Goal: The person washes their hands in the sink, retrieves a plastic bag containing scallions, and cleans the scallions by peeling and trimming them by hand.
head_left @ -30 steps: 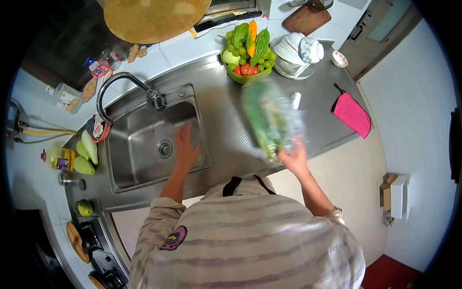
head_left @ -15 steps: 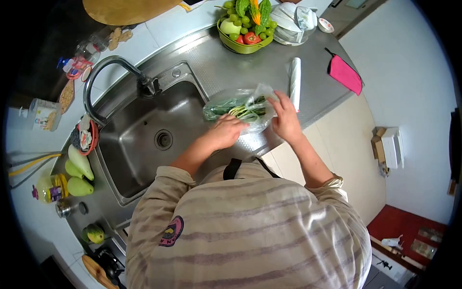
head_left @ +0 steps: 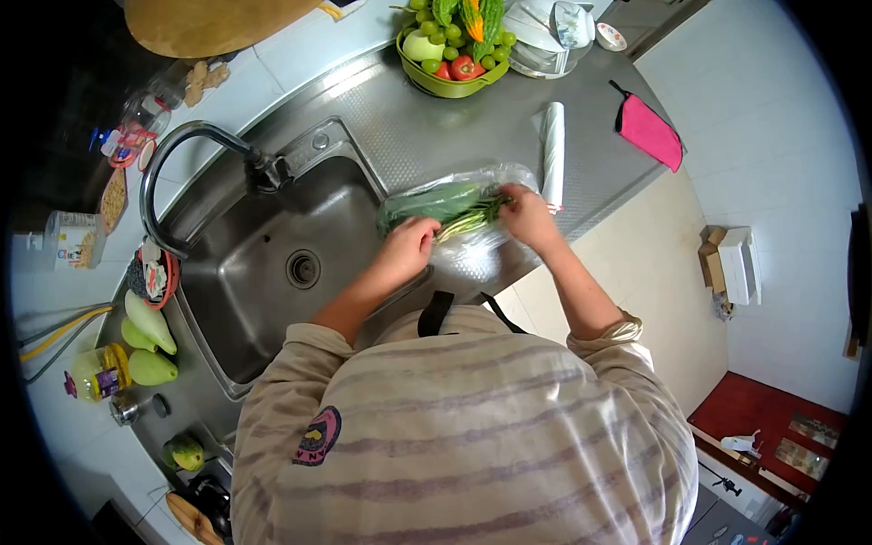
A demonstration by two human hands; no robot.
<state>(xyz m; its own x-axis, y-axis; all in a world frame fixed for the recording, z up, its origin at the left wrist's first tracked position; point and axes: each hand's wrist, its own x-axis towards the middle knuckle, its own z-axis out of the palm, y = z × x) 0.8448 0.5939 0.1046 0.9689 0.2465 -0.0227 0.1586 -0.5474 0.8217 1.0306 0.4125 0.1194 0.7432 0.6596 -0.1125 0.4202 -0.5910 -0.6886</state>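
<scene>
A clear plastic bag [head_left: 515, 174] with leafy greens [head_left: 454, 198] lies on the steel counter just right of the sink. The long pale-green stems [head_left: 468, 222] point right and the darker leaves lie to the left. My left hand [head_left: 409, 247] is closed at the bag's near left edge, thumb and fingers pinched together. At the stem ends, my right hand [head_left: 530, 218] has its fingers closed on the bag; whether they also grip stems is hidden. Beyond my right hand lies a white roll of plastic bags [head_left: 553, 154].
The sink [head_left: 272, 313] with its curved faucet [head_left: 195, 127] is on the left. A green basket [head_left: 451, 88] of fruit and vegetables stands at the back, beside stacked dishes [head_left: 545, 41]. A pink pouch [head_left: 650, 132] lies near the counter's right edge. Pale green gourds [head_left: 152, 367] sit far left.
The bag has been spread lower and flatter, showing more greens and stems. My left hand has shifted left and its fingers have curled in. My right hand has come slightly left and down.
</scene>
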